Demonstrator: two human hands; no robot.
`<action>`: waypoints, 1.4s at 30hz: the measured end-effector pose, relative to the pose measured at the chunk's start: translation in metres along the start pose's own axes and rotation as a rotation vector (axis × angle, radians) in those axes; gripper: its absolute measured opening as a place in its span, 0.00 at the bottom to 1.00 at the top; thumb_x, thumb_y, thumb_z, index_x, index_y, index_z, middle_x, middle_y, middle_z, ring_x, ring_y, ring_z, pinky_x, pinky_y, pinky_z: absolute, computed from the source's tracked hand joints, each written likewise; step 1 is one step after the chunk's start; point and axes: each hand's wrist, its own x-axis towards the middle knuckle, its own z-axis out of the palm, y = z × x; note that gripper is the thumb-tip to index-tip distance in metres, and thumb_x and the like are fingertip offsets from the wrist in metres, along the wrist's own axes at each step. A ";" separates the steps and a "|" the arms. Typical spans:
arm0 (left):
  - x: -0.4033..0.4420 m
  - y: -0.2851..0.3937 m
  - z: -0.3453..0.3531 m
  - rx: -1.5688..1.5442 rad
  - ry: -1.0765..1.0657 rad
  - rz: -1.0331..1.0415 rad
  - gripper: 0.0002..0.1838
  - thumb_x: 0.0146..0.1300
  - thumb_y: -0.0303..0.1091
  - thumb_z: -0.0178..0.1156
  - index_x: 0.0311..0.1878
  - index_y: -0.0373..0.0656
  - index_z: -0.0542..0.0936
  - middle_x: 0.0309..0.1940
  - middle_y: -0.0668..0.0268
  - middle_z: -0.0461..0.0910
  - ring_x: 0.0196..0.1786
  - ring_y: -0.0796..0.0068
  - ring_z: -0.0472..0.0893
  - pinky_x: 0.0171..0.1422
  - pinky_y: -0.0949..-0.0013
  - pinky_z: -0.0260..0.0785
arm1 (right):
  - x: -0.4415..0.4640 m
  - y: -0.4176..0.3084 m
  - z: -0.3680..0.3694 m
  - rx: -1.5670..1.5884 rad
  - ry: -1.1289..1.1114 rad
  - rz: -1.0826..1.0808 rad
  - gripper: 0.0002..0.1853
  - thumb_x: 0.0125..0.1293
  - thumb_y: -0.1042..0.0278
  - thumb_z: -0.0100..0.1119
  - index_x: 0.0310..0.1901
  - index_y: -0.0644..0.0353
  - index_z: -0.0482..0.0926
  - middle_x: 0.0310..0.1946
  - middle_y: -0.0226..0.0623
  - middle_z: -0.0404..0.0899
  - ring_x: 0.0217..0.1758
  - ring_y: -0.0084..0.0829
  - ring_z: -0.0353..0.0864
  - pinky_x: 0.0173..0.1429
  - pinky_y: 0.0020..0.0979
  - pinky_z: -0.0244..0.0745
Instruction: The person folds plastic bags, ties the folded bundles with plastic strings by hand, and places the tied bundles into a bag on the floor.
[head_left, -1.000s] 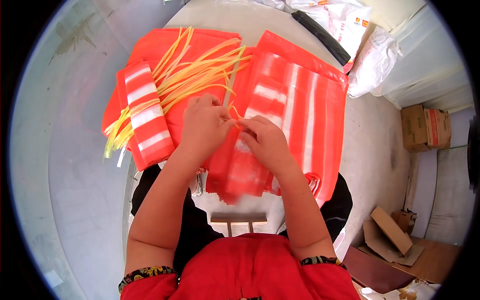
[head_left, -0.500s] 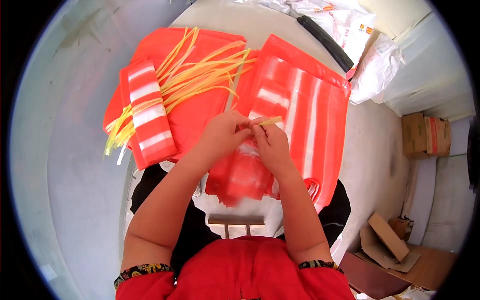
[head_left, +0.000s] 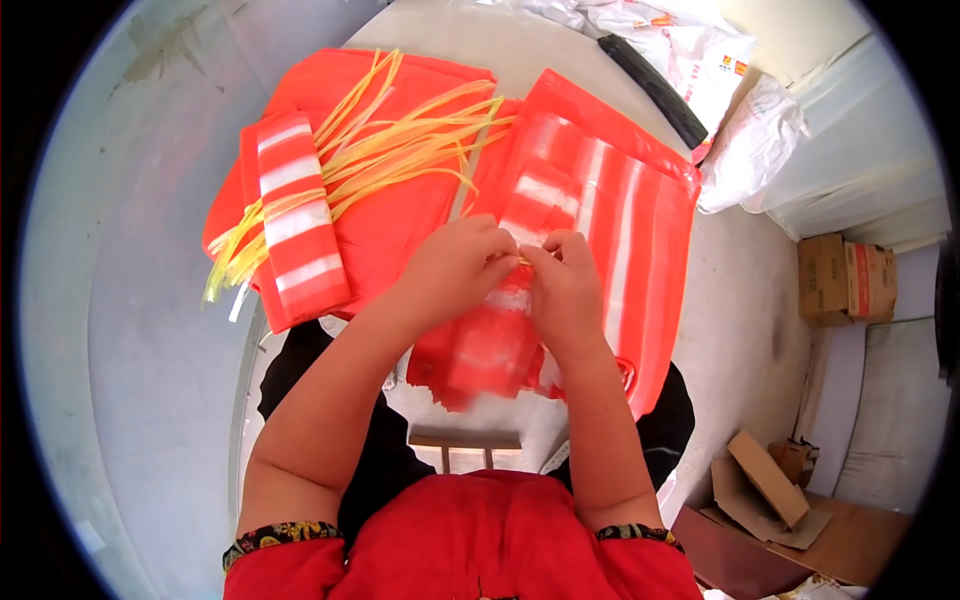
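Observation:
My left hand [head_left: 462,265] and my right hand [head_left: 566,295] meet above a bundle of red-and-white striped plastic bags [head_left: 485,355]. Between their pinched fingertips runs a short piece of yellow plastic string [head_left: 524,261], largely covered by the fingers. The bundle lies on a wide flat stack of the same striped bags [head_left: 640,230], its ragged lower end hanging toward my lap. Left of my hands, a folded striped bundle [head_left: 302,262] rests on a red stack [head_left: 425,215]. Loose yellow strings [head_left: 400,150] fan out across that stack and over the folded bundle.
A dark bar [head_left: 655,92] and white printed sacks [head_left: 715,60] lie beyond the stacks. Cardboard boxes [head_left: 848,280] stand at the right, with an opened carton [head_left: 765,490] lower down. A pale wall [head_left: 150,300] runs along the left. A wooden stool edge [head_left: 465,440] shows between my knees.
The string's yellow end, which stuck out to the right above my fingers, is now drawn in between them. My right hand has shifted slightly right and turned; my left has moved little.

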 end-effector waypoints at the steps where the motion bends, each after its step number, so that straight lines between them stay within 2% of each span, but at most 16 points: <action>1: 0.000 0.001 -0.001 -0.016 -0.004 -0.013 0.04 0.69 0.28 0.65 0.41 0.38 0.83 0.33 0.59 0.77 0.37 0.59 0.80 0.43 0.59 0.73 | 0.000 -0.002 -0.002 0.033 -0.019 0.033 0.11 0.64 0.78 0.65 0.48 0.61 0.85 0.45 0.43 0.82 0.46 0.45 0.82 0.49 0.42 0.78; 3: 0.001 0.002 -0.003 -0.050 -0.012 -0.038 0.04 0.69 0.28 0.65 0.42 0.38 0.83 0.33 0.59 0.77 0.36 0.60 0.79 0.43 0.60 0.73 | 0.001 -0.008 -0.007 0.099 -0.058 0.098 0.08 0.66 0.77 0.65 0.46 0.61 0.86 0.46 0.43 0.81 0.47 0.45 0.82 0.48 0.41 0.78; 6: 0.003 0.003 -0.001 -0.115 -0.017 -0.072 0.04 0.70 0.27 0.65 0.41 0.37 0.83 0.33 0.60 0.77 0.36 0.64 0.79 0.43 0.63 0.73 | 0.003 -0.003 -0.010 0.507 -0.177 0.249 0.07 0.67 0.74 0.66 0.45 0.61 0.86 0.44 0.43 0.82 0.47 0.45 0.83 0.48 0.41 0.79; 9: 0.005 0.001 0.000 -0.161 -0.044 -0.140 0.05 0.71 0.27 0.65 0.42 0.36 0.82 0.34 0.60 0.79 0.36 0.69 0.80 0.43 0.65 0.73 | 0.006 -0.013 -0.020 0.351 -0.240 0.322 0.05 0.68 0.73 0.65 0.43 0.62 0.86 0.42 0.44 0.82 0.46 0.45 0.84 0.49 0.42 0.80; 12: 0.006 0.004 -0.002 -0.204 -0.053 -0.201 0.07 0.69 0.31 0.65 0.39 0.36 0.83 0.35 0.55 0.81 0.39 0.56 0.82 0.45 0.58 0.74 | 0.006 -0.013 -0.016 0.173 -0.226 0.293 0.06 0.71 0.71 0.63 0.42 0.62 0.86 0.41 0.45 0.83 0.45 0.46 0.84 0.50 0.42 0.80; 15: 0.005 -0.003 0.003 -0.357 0.010 -0.316 0.08 0.67 0.31 0.67 0.38 0.35 0.83 0.33 0.56 0.81 0.37 0.57 0.81 0.44 0.59 0.74 | 0.002 -0.004 -0.003 0.250 0.019 0.209 0.08 0.74 0.68 0.60 0.41 0.61 0.86 0.41 0.44 0.84 0.46 0.46 0.84 0.49 0.42 0.80; 18: 0.006 -0.012 0.003 -0.253 -0.021 -0.370 0.10 0.68 0.32 0.70 0.37 0.35 0.82 0.32 0.59 0.81 0.35 0.67 0.80 0.40 0.64 0.72 | -0.003 0.004 -0.002 0.245 0.119 0.167 0.09 0.74 0.66 0.60 0.40 0.61 0.87 0.40 0.43 0.82 0.44 0.44 0.84 0.47 0.42 0.79; 21: 0.007 -0.012 -0.001 0.148 -0.009 -0.274 0.15 0.65 0.38 0.72 0.32 0.35 0.82 0.31 0.56 0.81 0.35 0.60 0.81 0.40 0.59 0.73 | -0.014 0.002 -0.011 0.137 0.035 0.297 0.09 0.73 0.67 0.61 0.40 0.62 0.87 0.39 0.42 0.81 0.42 0.43 0.84 0.45 0.42 0.78; 24: 0.007 -0.010 -0.001 0.268 -0.027 -0.280 0.19 0.62 0.45 0.74 0.29 0.36 0.83 0.31 0.54 0.81 0.36 0.53 0.82 0.41 0.53 0.73 | -0.024 0.011 -0.011 0.161 0.000 0.336 0.09 0.73 0.67 0.61 0.41 0.63 0.87 0.39 0.42 0.79 0.41 0.43 0.83 0.45 0.41 0.78; 30: 0.009 -0.006 -0.002 0.406 -0.062 -0.305 0.25 0.60 0.53 0.73 0.28 0.36 0.85 0.31 0.52 0.81 0.38 0.51 0.83 0.41 0.50 0.74 | -0.026 0.020 -0.011 0.221 -0.018 0.332 0.10 0.74 0.66 0.60 0.41 0.64 0.86 0.40 0.43 0.79 0.41 0.43 0.83 0.45 0.40 0.77; 39: 0.010 -0.010 -0.002 0.497 -0.115 -0.306 0.30 0.59 0.58 0.73 0.24 0.35 0.85 0.25 0.50 0.81 0.36 0.49 0.83 0.41 0.48 0.74 | -0.026 0.016 -0.015 0.263 -0.033 0.371 0.11 0.75 0.66 0.59 0.43 0.66 0.86 0.44 0.43 0.81 0.44 0.42 0.84 0.49 0.39 0.78; 42: 0.009 -0.014 0.000 0.539 -0.110 -0.251 0.31 0.61 0.60 0.72 0.24 0.34 0.85 0.25 0.49 0.81 0.36 0.48 0.83 0.42 0.48 0.73 | -0.025 0.026 0.002 0.470 0.052 0.363 0.13 0.76 0.64 0.58 0.42 0.66 0.86 0.40 0.40 0.83 0.39 0.34 0.83 0.43 0.35 0.77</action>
